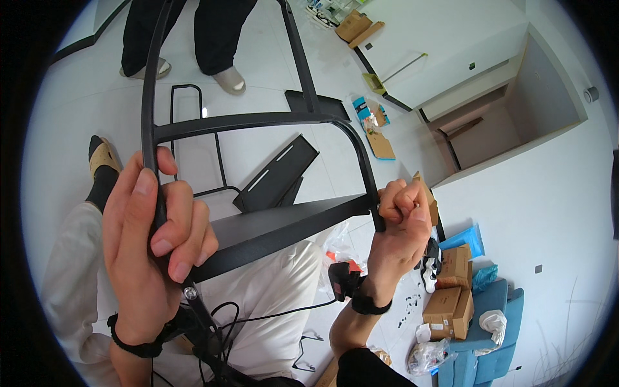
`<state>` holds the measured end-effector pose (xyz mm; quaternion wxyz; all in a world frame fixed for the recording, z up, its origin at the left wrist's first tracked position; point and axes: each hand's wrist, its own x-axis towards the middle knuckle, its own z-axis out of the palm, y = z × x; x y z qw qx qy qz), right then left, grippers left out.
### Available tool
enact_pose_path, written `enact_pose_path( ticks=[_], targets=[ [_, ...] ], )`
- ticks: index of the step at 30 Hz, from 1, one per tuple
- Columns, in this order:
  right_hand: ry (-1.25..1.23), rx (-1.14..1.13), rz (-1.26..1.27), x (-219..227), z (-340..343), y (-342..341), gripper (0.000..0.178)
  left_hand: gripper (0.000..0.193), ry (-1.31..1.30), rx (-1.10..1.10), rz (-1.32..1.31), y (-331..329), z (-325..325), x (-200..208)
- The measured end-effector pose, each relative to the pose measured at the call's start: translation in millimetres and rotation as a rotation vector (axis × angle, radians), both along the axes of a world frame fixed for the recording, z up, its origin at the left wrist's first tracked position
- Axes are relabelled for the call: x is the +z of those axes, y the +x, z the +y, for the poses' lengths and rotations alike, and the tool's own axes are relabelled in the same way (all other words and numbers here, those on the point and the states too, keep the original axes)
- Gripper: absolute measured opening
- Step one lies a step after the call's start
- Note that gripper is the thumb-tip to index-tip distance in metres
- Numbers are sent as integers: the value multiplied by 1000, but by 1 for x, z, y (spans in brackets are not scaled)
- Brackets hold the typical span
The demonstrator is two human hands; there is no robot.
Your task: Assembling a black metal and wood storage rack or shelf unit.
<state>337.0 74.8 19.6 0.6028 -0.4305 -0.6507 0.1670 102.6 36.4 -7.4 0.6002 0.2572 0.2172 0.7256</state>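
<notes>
A black metal frame (242,121) of bent tubes stands in front of me, with a dark shelf panel (284,226) fixed across its lower part. My left hand (138,245) wraps round the left tube, just above the panel's near corner and a bolt (189,293). Against the right post, where the panel's far end meets it, my right hand (406,222) has its fingers curled together. Whatever those fingers pinch is too small or hidden to make out. A black device (343,280) with a cable is strapped at my right wrist.
On the floor beyond lie a black slotted panel (277,175), a bent black tube (173,122) and another dark panel (332,106). Another person's legs (219,32) stand at the far left. Cardboard boxes (445,306) and a blue sofa (490,342) are at the right.
</notes>
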Motion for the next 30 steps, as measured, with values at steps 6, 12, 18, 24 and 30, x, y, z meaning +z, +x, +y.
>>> enact_pose_path(
  ticks=[6,12,18,24,30],
  targets=[
    [-47,316,-29,7,19,18,52,26,-32,48,20,-10,7,2],
    [-61,526,-68,12,48,29,50,25,1,79,20,-12,11,0],
    [-38,756,-60,13,63,29,45,25,-12,95,50,-17,10,6],
    [80,637,689,11,54,45,37,23,59,25,33,-22,23,5],
    [-187,535,274,-24,16,19,34,35,-32,67,188,-53,40,8]
  ],
)
